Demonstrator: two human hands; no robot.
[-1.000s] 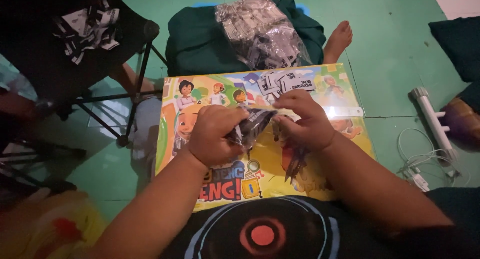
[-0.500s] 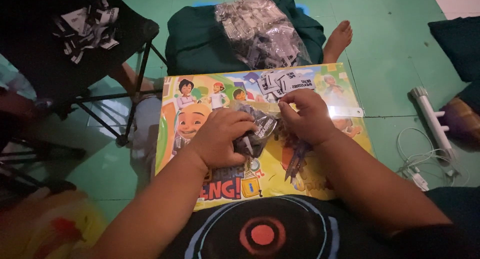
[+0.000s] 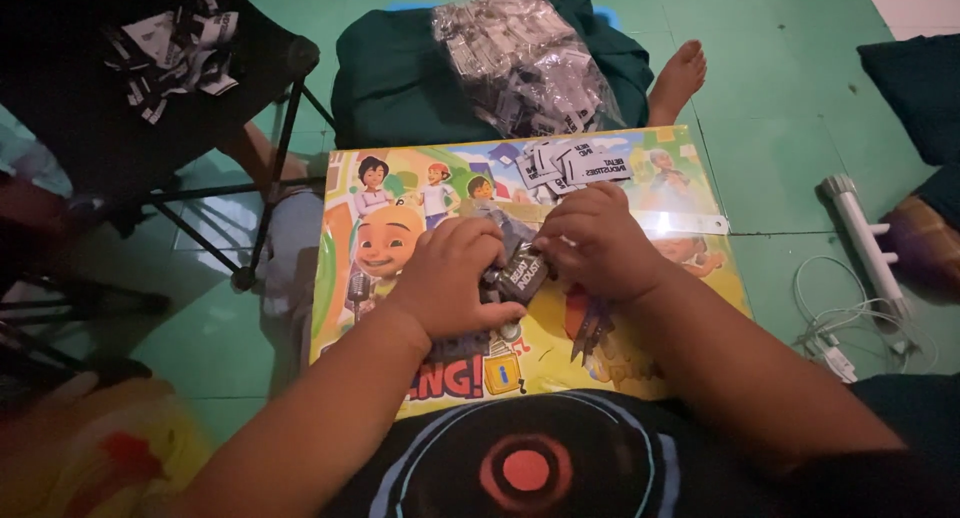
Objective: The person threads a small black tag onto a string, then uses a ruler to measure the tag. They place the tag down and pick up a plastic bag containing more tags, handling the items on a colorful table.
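Left hand (image 3: 450, 278): fingers curled narrow, pinching the left end of a small dark label tag (image 3: 522, 274). Right hand (image 3: 598, 243): fingers bunched tight on the same tag from the right and above. Tag sits directly between the two hands, over the middle of the cartoon board (image 3: 690, 178), both hands touching it. Long axis of the tag runs diagonally, lower left to upper right; pale printed face turned up toward the camera. Both hands equally near; the right covers more of the top edge. Whether more tags are stacked beneath cannot be told.

Just below the right hand: scissors (image 3: 590, 328) lying on the board, dark blades pointing down toward the person, handles hidden under the wrist.

Upper part of the board: loose pile of white-and-black rectangular labels (image 3: 575, 163), flat, overlapping, apart from the hands.

The board is a bright yellow printed panel with cartoon figures, resting on the person's lap above a green floor (image 3: 780, 78).

Beyond the board: clear plastic bag of dark tags (image 3: 520, 58) lying on dark green cloth (image 3: 390, 78). A bare foot (image 3: 680, 78) shows just right of the cloth.

Upper left: more black-and-white tags (image 3: 175, 48) heaped on a black folding stool.

Right side: white power strip (image 3: 865, 238) with a coiled white cable on the floor.
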